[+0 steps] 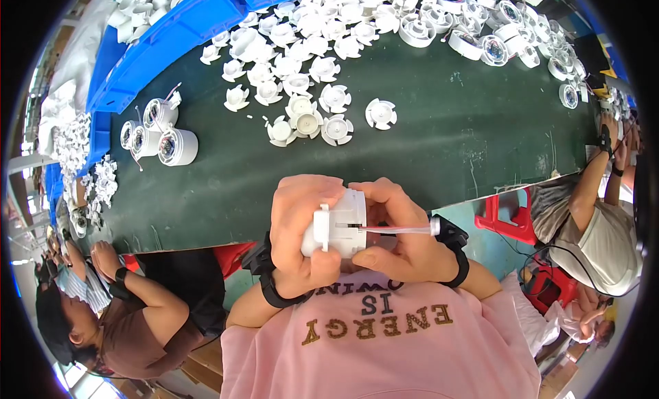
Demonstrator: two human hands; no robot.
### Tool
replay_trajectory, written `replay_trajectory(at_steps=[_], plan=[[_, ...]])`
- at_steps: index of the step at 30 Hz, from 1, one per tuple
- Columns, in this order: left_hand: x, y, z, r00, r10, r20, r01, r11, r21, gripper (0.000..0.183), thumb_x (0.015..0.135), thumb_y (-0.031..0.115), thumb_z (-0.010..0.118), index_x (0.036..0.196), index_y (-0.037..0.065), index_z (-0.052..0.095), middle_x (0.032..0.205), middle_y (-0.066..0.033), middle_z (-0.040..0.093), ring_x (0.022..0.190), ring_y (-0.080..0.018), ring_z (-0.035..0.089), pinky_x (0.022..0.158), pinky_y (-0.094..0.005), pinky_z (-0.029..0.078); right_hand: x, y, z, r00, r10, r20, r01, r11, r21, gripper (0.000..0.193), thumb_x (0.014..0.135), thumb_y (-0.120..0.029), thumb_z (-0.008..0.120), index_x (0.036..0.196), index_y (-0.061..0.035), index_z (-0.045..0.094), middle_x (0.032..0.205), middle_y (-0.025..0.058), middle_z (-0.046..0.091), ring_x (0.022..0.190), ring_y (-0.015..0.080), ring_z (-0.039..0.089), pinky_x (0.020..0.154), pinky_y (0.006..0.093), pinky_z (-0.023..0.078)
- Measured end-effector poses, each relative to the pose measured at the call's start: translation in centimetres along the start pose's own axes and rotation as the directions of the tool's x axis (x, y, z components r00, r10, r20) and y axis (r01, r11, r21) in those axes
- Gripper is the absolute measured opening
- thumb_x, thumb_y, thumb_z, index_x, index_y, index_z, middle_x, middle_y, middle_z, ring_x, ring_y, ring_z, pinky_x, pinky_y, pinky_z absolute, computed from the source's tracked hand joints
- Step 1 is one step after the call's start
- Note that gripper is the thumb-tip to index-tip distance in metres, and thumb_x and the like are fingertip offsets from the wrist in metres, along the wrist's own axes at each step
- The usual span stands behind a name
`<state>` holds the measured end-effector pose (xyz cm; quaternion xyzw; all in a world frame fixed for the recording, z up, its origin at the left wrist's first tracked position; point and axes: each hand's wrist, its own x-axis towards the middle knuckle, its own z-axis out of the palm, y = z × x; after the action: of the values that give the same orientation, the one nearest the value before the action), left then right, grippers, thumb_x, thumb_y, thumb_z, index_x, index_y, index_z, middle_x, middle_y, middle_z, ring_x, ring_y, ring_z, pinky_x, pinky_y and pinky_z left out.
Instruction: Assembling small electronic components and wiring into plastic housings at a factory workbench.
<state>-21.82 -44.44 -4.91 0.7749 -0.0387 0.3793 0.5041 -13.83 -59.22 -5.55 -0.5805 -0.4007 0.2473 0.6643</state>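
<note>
A white cylindrical plastic housing (348,219) is held sideways between my hands, in front of my chest at the near edge of the table. My left hand (295,224) wraps round its left end, where a small white tab sticks out. At its right end, the fingers and thumb of my right hand (401,227) are closed on the rim. From a slot in the housing a thin pale cable (398,229) runs right across my right hand to a small white plug (434,226). The inside of the housing is hidden.
White fan impellers (305,123) spread over the dark green table (425,152). Similar white housings with wires (178,147) stand at left. Round white parts (494,50) pile up far right. Blue bins (165,45) line the back left. People sit at both sides, near a red stool (506,217).
</note>
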Motion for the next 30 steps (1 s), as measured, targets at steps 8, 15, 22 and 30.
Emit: replay_trajectory(at_steps=[8,15,22,30], plan=[[0.9,0.6,-0.1,0.905,-0.389,0.171,0.394,0.919,0.002,0.086,0.058,0.033,0.085,0.124,0.002,0.040,0.128,-0.0180,0.026,0.111,-0.0304,0.042,0.094,-0.0401,0.038,0.2,-1.0,-1.0,0.955,0.261,-0.144,-0.281,0.950,-0.139,0.069,0.068,-0.012,0.085,0.124,-0.0035,0.044,0.085,0.0021,0.056,0.069,0.0076,0.052,0.059,0.0236,0.045],[0.8,-1.8,-4.3,0.663,-0.749,-0.009,0.709,0.631,-0.314,0.044,0.088,0.025,0.063,0.118,-0.003,0.050,0.099,-0.0132,0.065,0.087,-0.0257,0.069,0.065,-0.0256,0.050,5.0,-3.2,-8.4,0.991,-0.103,-0.081,0.018,0.723,-0.690,0.042,0.072,-0.012,0.078,0.110,-0.0057,0.061,0.089,0.0061,0.060,0.071,0.0141,0.059,0.058,0.0270,0.048],[1.4,-5.6,-14.1,0.597,-0.786,-0.161,0.791,0.610,-0.048,0.032,0.088,0.030,0.059,0.105,0.003,0.059,0.083,-0.0015,0.066,0.069,-0.0101,0.063,0.051,-0.0200,0.032,7.9,3.0,-26.0,0.977,-0.153,-0.149,-0.142,0.056,-0.988,0.055,0.077,-0.014,0.071,0.128,-0.0121,0.052,0.109,0.0182,0.058,0.094,0.0351,0.059,0.079,0.0402,0.049],[1.2,-7.7,-16.3,0.677,-0.705,-0.212,0.735,0.640,0.221,0.032,0.092,0.029,0.061,0.105,-0.001,0.064,0.077,0.0045,0.055,0.068,-0.0031,0.042,0.059,-0.0200,0.031,4.4,0.7,-13.7,0.943,0.095,-0.320,-0.301,0.657,-0.691,0.043,0.091,-0.021,0.058,0.129,-0.0034,0.048,0.108,0.0125,0.058,0.100,0.0187,0.057,0.086,0.0316,0.045]])
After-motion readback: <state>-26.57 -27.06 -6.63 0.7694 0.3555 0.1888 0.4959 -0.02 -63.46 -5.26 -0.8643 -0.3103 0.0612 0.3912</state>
